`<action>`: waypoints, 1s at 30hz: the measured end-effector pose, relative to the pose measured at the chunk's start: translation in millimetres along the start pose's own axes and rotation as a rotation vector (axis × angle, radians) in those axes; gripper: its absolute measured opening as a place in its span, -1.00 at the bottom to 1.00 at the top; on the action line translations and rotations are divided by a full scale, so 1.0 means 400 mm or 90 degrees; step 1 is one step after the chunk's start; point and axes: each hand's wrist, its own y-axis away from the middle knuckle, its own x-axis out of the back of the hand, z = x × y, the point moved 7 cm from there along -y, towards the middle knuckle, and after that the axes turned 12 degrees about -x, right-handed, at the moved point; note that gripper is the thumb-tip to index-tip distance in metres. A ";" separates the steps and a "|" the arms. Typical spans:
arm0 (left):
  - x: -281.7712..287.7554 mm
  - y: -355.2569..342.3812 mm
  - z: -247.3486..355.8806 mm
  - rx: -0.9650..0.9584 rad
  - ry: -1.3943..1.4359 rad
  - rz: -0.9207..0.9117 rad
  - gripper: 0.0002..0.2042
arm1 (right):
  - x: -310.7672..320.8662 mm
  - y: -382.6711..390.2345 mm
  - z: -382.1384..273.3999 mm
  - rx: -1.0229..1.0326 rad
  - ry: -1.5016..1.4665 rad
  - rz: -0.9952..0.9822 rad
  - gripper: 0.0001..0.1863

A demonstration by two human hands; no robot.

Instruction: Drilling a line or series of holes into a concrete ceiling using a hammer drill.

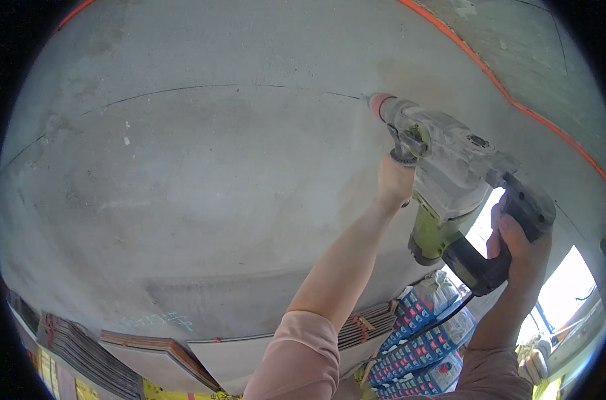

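Note:
A dusty grey and green rotary hammer drill (449,157) is held up against the grey concrete wall (249,180). Its red-collared chuck points at the wall, by the right end of a dark curved line; the bit itself is barely visible. My left hand (396,180) is closed below the side handle near the chuck, its fingers partly hidden. My right hand (524,243) wraps around the black rear grip. From the grip's base a black cord (443,323) runs down and to the left.
Blue and white bags (419,333) are stacked at the wall's foot on the right. Large boards (156,357) and grey panels (83,350) lean along the wall's bottom. An orange conduit (489,73) crosses the upper right. Bright window openings (566,290) show at right.

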 end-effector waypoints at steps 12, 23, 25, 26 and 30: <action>-0.032 0.013 -0.075 0.119 0.178 0.075 -0.67 | -0.007 -0.014 -0.015 0.004 0.044 -0.034 -0.64; -0.047 0.022 -0.083 0.261 0.473 0.185 -0.63 | -0.037 -0.006 -0.055 0.004 0.081 -0.089 -0.79; -0.031 0.013 -0.059 0.188 0.393 0.139 -0.64 | -0.040 -0.003 -0.053 0.008 0.053 -0.113 -0.81; -0.025 0.007 -0.048 0.159 0.342 0.108 -0.64 | -0.043 -0.002 -0.050 0.009 0.061 -0.123 -0.82; -0.028 0.018 -0.028 0.206 0.575 0.120 -0.64 | -0.039 0.011 -0.026 0.001 0.069 -0.129 -0.84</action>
